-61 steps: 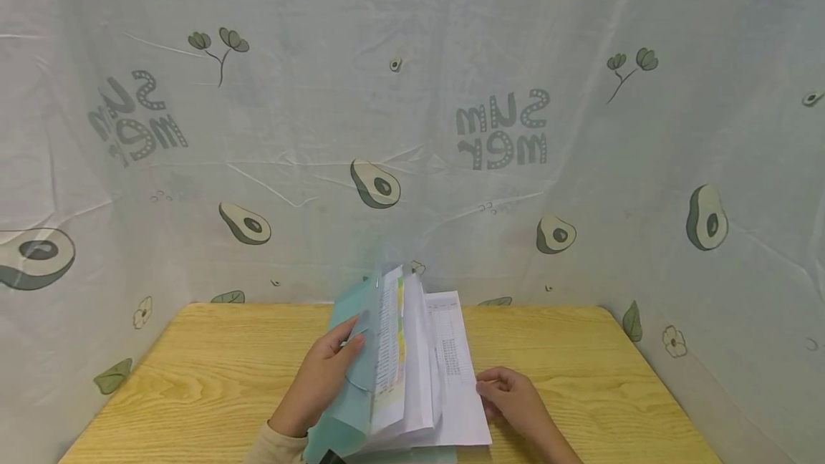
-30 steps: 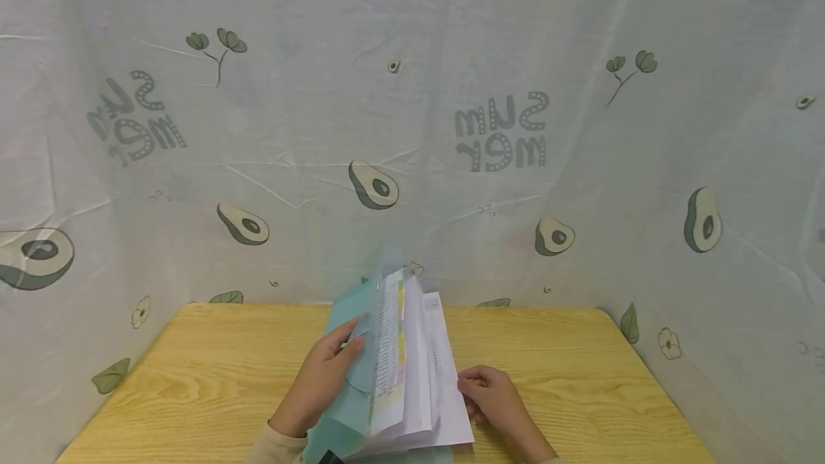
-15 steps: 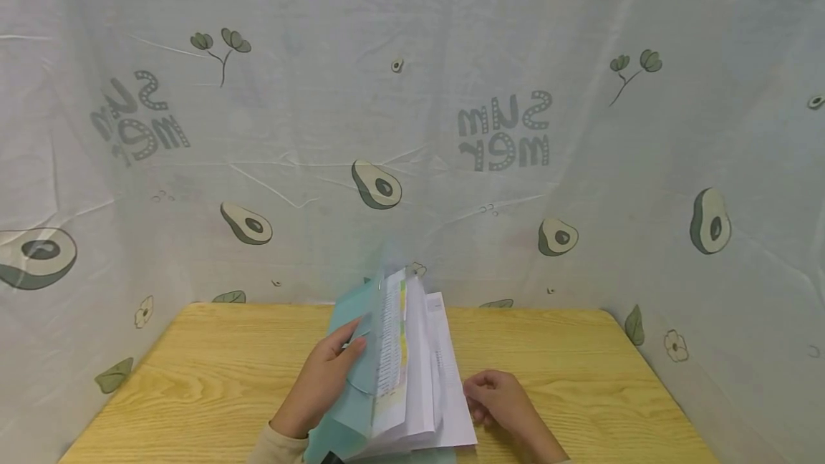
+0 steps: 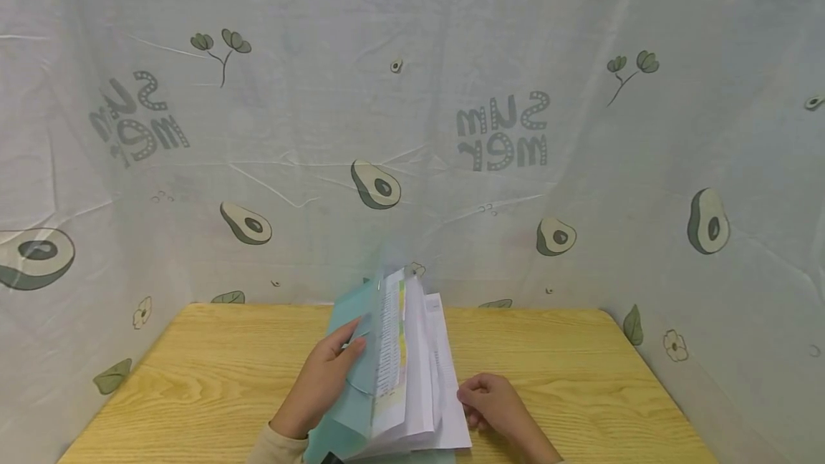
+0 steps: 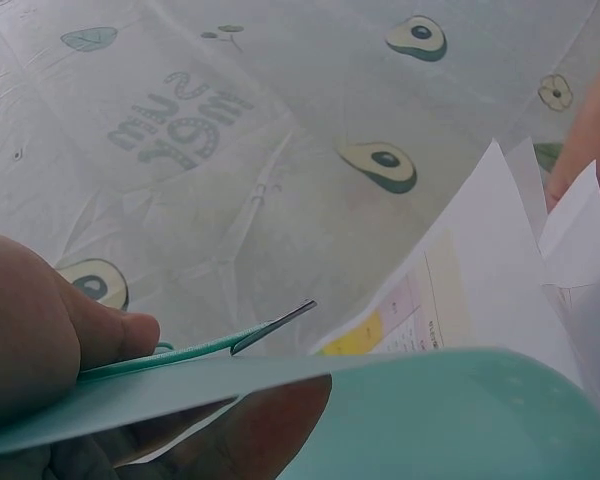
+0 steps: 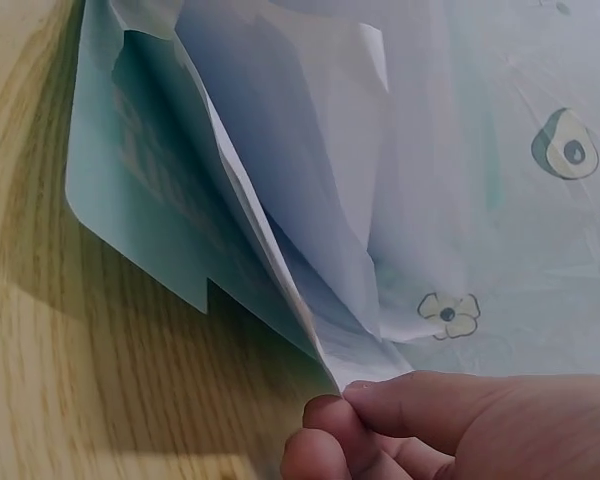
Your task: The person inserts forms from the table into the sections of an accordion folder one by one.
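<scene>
A teal plastic folder (image 4: 341, 421) stands partly opened on the table, with white papers inside. My left hand (image 4: 322, 371) grips its front cover, the thumb (image 5: 115, 335) on the outer face and the fingers showing through behind. An elastic cord with a metal tip (image 5: 275, 328) runs along that cover. A printed sheet with yellow and green marks (image 4: 389, 356) leans inside the cover. Further right, the outermost white sheet (image 4: 452, 414) sticks out of the folder. My right hand (image 4: 498, 407) pinches this sheet's right edge between thumb and index finger, plainly seen in the right wrist view.
The wooden table (image 4: 567, 371) reaches back to a pale curtain (image 4: 425, 127) printed with avocados, leaves and lettering. The curtain also hangs along both sides. A small black object (image 4: 331, 457) shows at the bottom edge near my left sleeve.
The outermost sheet has moved left, further into the folder, along with my right hand. Lately the right hand has shifted only slightly at the edge. My left hand and the cover have stayed put.
</scene>
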`<move>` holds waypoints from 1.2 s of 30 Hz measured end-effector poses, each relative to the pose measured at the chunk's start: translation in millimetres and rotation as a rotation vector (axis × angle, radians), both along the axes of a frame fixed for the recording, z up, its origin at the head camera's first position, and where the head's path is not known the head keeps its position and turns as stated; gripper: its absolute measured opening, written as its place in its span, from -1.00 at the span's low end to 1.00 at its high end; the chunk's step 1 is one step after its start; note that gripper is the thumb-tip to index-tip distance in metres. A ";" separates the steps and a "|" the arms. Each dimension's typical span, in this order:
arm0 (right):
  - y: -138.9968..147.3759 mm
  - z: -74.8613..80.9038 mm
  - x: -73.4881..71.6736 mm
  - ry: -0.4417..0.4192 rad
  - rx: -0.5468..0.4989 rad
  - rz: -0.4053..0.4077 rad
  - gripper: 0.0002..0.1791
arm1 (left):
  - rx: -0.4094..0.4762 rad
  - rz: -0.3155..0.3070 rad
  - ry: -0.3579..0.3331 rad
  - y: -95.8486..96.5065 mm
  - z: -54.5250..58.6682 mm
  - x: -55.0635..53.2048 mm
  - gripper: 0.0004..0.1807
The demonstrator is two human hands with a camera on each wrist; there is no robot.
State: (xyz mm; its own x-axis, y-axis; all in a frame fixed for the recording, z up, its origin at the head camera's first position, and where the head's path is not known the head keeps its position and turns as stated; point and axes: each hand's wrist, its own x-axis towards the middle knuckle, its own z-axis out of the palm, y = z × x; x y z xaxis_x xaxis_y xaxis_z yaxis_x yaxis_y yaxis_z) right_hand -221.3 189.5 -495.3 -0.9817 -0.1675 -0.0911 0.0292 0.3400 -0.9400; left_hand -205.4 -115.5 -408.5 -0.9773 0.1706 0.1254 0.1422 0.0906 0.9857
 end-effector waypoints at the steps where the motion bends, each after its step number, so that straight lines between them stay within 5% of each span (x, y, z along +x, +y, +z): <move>1: -0.9 -0.3 0.2 -0.005 -0.004 0.002 -0.82 | -0.003 0.004 0.000 0.0 0.3 0.1 -0.43; 11: -10.5 -4.6 2.7 -0.034 -0.006 -0.028 -0.86 | -0.009 0.024 -0.001 0.6 -0.2 1.4 -0.43; 36: -18.0 0.6 5.1 -0.038 -0.066 0.073 -0.83 | -0.032 0.008 0.000 0.6 2.9 -3.8 -0.43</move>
